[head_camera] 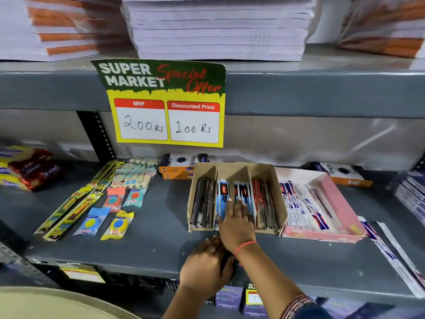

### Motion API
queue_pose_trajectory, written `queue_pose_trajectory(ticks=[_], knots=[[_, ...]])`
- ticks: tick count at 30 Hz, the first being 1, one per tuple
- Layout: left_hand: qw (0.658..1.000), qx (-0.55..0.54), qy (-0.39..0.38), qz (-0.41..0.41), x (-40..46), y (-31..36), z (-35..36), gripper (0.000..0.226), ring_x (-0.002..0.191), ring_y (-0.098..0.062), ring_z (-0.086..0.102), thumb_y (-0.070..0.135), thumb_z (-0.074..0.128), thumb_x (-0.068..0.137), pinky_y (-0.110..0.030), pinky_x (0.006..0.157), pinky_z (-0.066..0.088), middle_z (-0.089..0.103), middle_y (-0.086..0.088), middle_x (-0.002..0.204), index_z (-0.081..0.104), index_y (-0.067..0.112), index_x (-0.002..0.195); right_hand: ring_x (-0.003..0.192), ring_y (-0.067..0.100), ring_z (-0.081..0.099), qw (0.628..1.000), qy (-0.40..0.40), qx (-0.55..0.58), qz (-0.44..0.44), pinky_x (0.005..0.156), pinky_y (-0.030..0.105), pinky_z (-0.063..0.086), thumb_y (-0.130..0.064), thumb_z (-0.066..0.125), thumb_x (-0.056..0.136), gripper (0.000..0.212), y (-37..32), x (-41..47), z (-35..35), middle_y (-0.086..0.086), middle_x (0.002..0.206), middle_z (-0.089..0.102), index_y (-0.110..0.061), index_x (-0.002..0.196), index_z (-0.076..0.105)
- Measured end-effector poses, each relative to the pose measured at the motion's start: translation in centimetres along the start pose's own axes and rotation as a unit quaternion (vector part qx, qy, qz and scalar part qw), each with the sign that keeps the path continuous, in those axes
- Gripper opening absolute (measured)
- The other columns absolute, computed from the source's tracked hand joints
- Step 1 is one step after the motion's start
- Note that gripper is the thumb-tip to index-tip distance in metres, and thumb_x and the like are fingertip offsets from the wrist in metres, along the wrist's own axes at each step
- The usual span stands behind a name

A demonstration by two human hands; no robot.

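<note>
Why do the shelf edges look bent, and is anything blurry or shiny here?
Head view: the wide lens bows the grey shelf edges. Head view: the paper stacks on top and the red-and-yellow packets at far left are smeared, while the offer sign and the right hand on the blue packs are sharp. Head view: pale glare streaks the back panel.

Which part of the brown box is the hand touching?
The middle slot, with blue packs, under the right hand; its neighbours hold dark packs and red packs.
</note>
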State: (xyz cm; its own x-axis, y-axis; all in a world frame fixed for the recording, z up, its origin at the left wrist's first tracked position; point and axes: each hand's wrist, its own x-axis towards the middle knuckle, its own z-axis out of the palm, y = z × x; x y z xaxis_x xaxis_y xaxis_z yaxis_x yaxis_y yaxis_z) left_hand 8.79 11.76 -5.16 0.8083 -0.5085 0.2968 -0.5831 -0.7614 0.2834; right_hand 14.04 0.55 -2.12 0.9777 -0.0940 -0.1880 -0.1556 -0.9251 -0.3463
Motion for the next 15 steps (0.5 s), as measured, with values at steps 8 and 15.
queue_pose_trajectory(ticks=[8, 15], knots=[[1.0, 0.007, -0.011, -0.007, 0.0, 0.2, -0.4, 0.031, 0.096, -0.016, 0.065, 0.038, 0.044, 0.082, -0.024, 0.076, 0.052, 0.071, 0.003, 0.101, 0.067, 0.024, 0.099, 0.147, 0.028, -0.008, 0.999, -0.033, -0.028, 0.012, 0.119, 0.041, 0.007, -0.042, 0.02, 0.099, 0.064, 0.5, 0.3, -0.3, 0.012, 0.16, -0.007, -0.009, 0.15, 0.001], [1.0, 0.009, -0.011, -0.016, 0.1, 0.4, -0.4, 0.025, 0.095, -0.016, 0.065, 0.035, 0.055, 0.079, -0.024, 0.07, 0.053, 0.071, 0.003, 0.102, 0.067, 0.025, 0.099, 0.148, 0.027, -0.007, 1.0, -0.001, 0.002, -0.017, 0.12, 0.039, 0.008, -0.038, 0.022, 0.099, 0.064, 0.6, -1.2, -1.5, 0.012, 0.16, -0.004, -0.006, 0.15, -0.001]])
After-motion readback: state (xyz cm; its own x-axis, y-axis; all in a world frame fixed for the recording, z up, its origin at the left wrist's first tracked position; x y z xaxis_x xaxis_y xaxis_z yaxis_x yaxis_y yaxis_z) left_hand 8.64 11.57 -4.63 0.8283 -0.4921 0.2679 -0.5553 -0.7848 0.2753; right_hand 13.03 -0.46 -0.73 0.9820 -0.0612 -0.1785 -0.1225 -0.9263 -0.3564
